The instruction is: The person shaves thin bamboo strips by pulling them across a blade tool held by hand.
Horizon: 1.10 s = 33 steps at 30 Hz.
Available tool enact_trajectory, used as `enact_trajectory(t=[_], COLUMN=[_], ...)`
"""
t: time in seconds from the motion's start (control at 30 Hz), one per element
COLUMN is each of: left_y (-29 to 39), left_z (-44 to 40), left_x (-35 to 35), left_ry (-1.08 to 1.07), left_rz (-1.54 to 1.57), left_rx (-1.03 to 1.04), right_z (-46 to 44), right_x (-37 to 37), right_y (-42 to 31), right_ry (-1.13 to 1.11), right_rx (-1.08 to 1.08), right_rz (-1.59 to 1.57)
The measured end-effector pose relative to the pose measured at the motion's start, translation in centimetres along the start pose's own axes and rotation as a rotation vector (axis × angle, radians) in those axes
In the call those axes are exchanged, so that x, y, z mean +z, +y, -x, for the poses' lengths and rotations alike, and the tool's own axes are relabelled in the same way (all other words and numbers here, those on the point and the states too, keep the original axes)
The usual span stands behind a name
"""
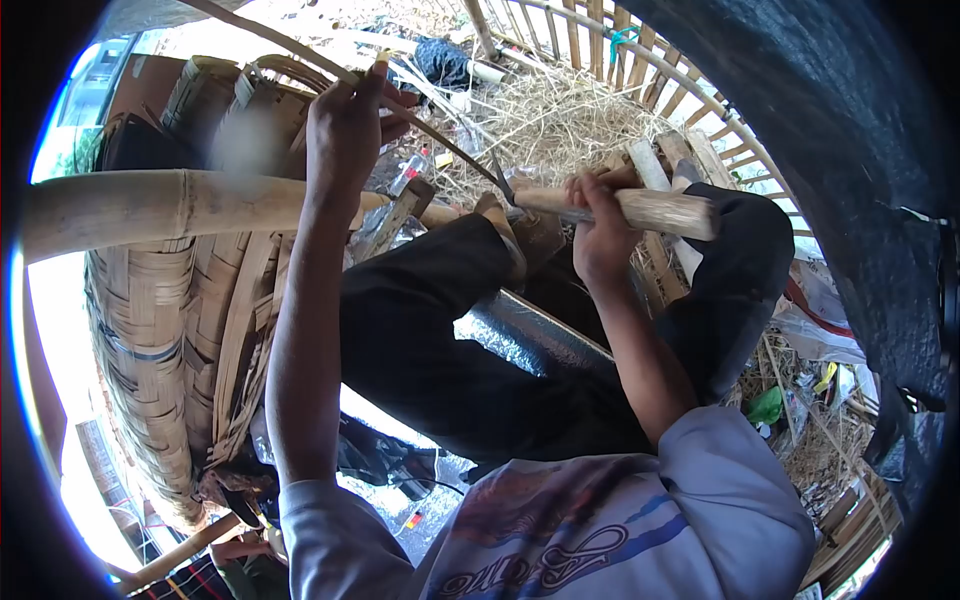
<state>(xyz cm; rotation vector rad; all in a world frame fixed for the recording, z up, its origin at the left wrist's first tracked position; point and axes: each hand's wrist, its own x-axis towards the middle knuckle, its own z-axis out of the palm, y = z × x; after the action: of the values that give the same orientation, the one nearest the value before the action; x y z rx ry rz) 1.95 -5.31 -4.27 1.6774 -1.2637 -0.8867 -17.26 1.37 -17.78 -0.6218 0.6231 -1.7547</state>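
My left hand (350, 125) is raised and closed around a long, thin bamboo strip (445, 140), which runs from the upper left down toward the middle. My right hand (603, 228) grips a knife by its thick pale wooden handle (668, 211). Its narrow dark blade (503, 182) sticks out at the handle's left end, where the lower end of the strip meets it. Whether the edge bites into the strip cannot be made out. Beneath both hands are my bent legs in dark trousers (430, 290).
A thick bamboo pole (130, 208) crosses at left, near woven bamboo panels (140, 340). Shavings (570, 110) litter the ground ahead, before a slatted bamboo fence (690, 85). A dark tarp (840, 150) hangs at right. Part of another person (250, 565) shows at lower left.
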Motion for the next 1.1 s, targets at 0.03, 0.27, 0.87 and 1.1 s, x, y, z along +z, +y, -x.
enact_trajectory(t=[0.03, 0.27, 0.87, 1.1], left_y=[-0.1, -1.1, 0.3, 0.3], left_z=[-0.2, -1.0, 1.3, 1.4], left_x=[0.0, -0.1, 0.3, 0.6], left_ry=[0.007, 0.098, -0.018, -0.019], left_rz=[-0.035, -0.237, -0.024, -0.015], left_rx=[0.003, 0.1, 0.031, 0.015], right_z=[-0.3, -0.1, 0.3, -0.2], right_x=[0.9, 0.2, -1.2, -2.5], right_y=[-1.0, -1.3, -1.2, -2.1], right_ry=[-0.006, -0.064, 0.025, 0.102], right_rx=[0.008, -0.238, -0.117, -0.121], right_rz=[0.0, 0.187, 0.1, 0.07])
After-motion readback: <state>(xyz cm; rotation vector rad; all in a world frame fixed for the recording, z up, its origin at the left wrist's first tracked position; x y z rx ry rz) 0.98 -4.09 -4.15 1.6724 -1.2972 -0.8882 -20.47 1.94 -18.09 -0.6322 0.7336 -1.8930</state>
